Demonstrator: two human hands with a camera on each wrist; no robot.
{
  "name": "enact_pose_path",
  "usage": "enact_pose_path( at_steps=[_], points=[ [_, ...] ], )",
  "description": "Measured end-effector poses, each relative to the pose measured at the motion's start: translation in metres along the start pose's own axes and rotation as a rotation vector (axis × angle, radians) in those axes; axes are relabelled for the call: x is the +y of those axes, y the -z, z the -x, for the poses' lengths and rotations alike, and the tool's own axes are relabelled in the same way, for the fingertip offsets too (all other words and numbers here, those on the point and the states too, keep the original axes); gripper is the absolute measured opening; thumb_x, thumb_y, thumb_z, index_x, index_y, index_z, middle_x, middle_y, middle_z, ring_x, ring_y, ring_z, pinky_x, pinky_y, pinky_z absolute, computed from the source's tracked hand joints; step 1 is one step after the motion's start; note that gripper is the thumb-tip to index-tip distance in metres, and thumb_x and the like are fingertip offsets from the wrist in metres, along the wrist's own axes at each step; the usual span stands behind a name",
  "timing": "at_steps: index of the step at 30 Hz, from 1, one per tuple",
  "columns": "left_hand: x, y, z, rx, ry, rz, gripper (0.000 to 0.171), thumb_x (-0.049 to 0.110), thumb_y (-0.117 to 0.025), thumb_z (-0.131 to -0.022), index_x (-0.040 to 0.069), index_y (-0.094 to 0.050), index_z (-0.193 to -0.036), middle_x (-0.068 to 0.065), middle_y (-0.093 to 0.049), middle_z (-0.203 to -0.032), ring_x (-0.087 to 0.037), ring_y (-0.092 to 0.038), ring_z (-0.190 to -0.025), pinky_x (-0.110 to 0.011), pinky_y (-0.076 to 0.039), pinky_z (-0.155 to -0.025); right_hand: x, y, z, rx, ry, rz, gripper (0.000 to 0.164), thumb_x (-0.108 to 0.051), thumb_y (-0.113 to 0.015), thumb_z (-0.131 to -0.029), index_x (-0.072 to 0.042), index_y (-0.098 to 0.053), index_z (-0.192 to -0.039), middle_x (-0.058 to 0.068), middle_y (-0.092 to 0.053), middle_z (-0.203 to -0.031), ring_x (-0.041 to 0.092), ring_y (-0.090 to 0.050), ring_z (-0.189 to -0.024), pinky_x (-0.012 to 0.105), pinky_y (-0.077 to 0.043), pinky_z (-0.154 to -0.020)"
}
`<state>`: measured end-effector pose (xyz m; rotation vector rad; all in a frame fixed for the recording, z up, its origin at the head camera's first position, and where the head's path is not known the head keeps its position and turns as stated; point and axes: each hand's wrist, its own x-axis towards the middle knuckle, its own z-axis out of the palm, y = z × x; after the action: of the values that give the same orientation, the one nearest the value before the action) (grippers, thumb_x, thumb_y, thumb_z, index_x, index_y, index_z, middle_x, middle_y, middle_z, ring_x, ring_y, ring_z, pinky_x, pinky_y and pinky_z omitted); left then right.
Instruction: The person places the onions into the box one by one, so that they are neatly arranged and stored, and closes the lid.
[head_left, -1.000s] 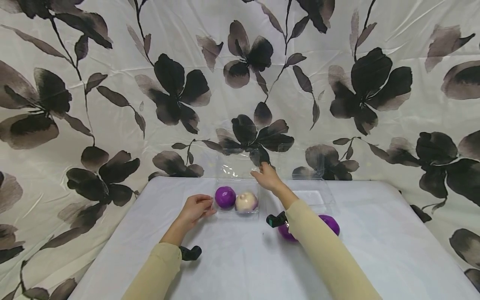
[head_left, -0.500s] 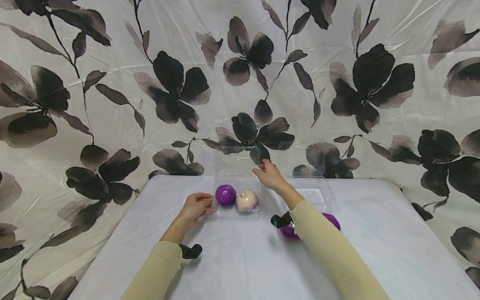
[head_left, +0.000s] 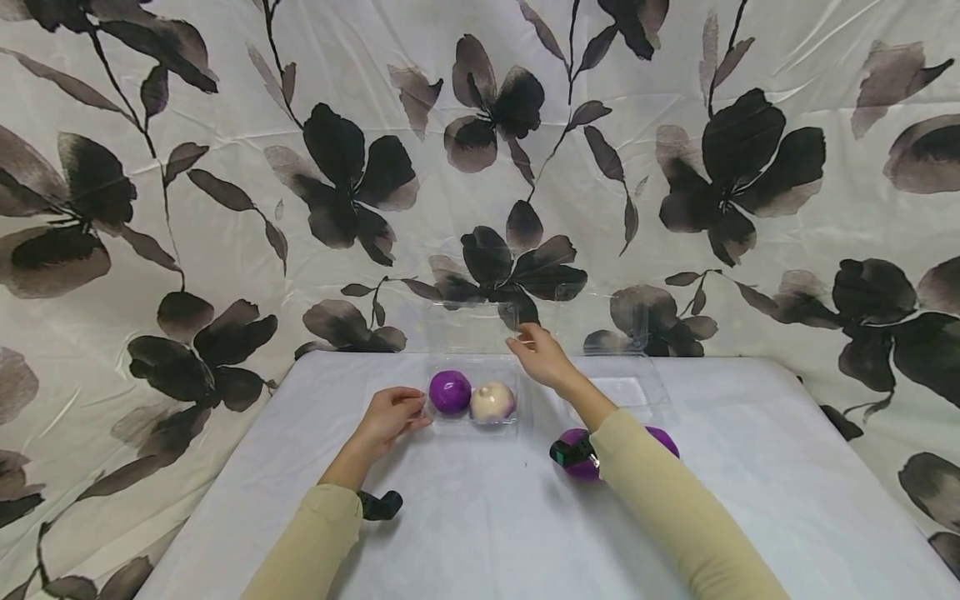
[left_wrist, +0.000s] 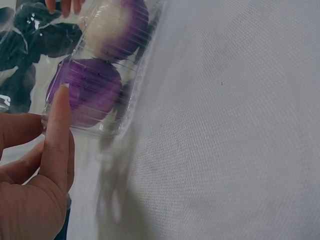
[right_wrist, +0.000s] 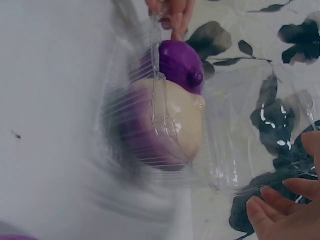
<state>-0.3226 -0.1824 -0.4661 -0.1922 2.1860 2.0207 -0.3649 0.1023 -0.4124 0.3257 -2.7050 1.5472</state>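
A clear plastic clamshell box [head_left: 468,431] sits on the table with its lid [head_left: 471,325] raised at the back. In it lie a glossy purple onion-like ball [head_left: 450,392] and, to its right, a cream and purple one [head_left: 492,402], each with a small nub. My left hand [head_left: 392,418] pinches the box's left side; in the left wrist view, thumb and finger meet its corner. Beside the lid's right edge is my right hand [head_left: 542,354]. Its fingers [right_wrist: 280,202] look spread and loose in the right wrist view; contact with the lid is unclear.
A second clear clamshell box [head_left: 618,390], lid up, stands to the right behind my right arm. In front of it are purple round pieces [head_left: 577,467], partly hidden by the sleeve [head_left: 660,508]. A floral cloth [head_left: 337,183] hangs behind the white table [head_left: 480,533].
My right hand has shifted slightly right at the lid's edge, and its forearm moved right too. The bright glare on the lid has faded. My left hand stays at the box.
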Motion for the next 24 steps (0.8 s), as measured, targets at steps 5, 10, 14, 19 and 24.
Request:
enact_pose_path(
  at_steps=[5,10,14,19,24],
  points=[
    [0.001,0.000,0.002,-0.013,-0.010,-0.002,0.034,0.000,-0.056,-0.103,-0.016,-0.051,-0.133,-0.023,-0.058,-0.111,-0.016,-0.058,-0.085,-0.028,-0.066,-0.081,0.000,0.002,0.003,0.026,-0.011,-0.018,0.051,-0.034,-0.042,-0.110,0.000,-0.048,-0.147,0.021,-0.050,-0.147,0.039,-0.046,-0.139,0.054,-0.043,-0.117],
    [0.002,0.001,0.001,-0.016,-0.022,0.006,0.035,0.000,-0.056,-0.103,-0.016,-0.050,-0.134,-0.021,-0.058,-0.110,-0.016,-0.057,-0.085,-0.028,-0.066,-0.083,-0.001,0.004,0.006,0.066,-0.014,-0.052,0.052,-0.037,-0.032,-0.112,0.001,-0.055,-0.141,0.020,-0.056,-0.144,0.037,-0.050,-0.136,0.052,-0.044,-0.116],
    [0.002,0.001,0.000,-0.017,-0.011,0.010,0.037,0.001,-0.057,-0.103,-0.016,-0.049,-0.135,-0.021,-0.058,-0.111,-0.016,-0.057,-0.086,-0.027,-0.065,-0.083,-0.002,0.005,0.009,0.105,-0.019,-0.080,0.054,-0.037,-0.031,-0.112,0.001,-0.062,-0.133,0.020,-0.061,-0.138,0.037,-0.057,-0.129,0.050,-0.050,-0.111],
    [0.001,0.001,0.001,-0.016,-0.005,0.006,0.037,0.001,-0.057,-0.103,-0.016,-0.049,-0.134,-0.022,-0.058,-0.111,-0.016,-0.057,-0.085,-0.028,-0.066,-0.082,-0.002,0.005,0.011,0.131,-0.012,-0.097,0.050,-0.035,-0.036,-0.112,0.003,-0.066,-0.125,0.021,-0.064,-0.133,0.038,-0.061,-0.124,0.049,-0.054,-0.106],
    [0.001,0.000,0.002,-0.017,-0.007,0.006,0.037,0.001,-0.057,-0.103,-0.016,-0.049,-0.135,-0.020,-0.058,-0.109,-0.016,-0.057,-0.085,-0.027,-0.065,-0.082,-0.004,0.006,0.015,0.124,0.000,-0.101,0.044,-0.030,-0.042,-0.110,0.004,-0.066,-0.123,0.021,-0.065,-0.129,0.037,-0.062,-0.120,0.048,-0.055,-0.104]
  ],
)
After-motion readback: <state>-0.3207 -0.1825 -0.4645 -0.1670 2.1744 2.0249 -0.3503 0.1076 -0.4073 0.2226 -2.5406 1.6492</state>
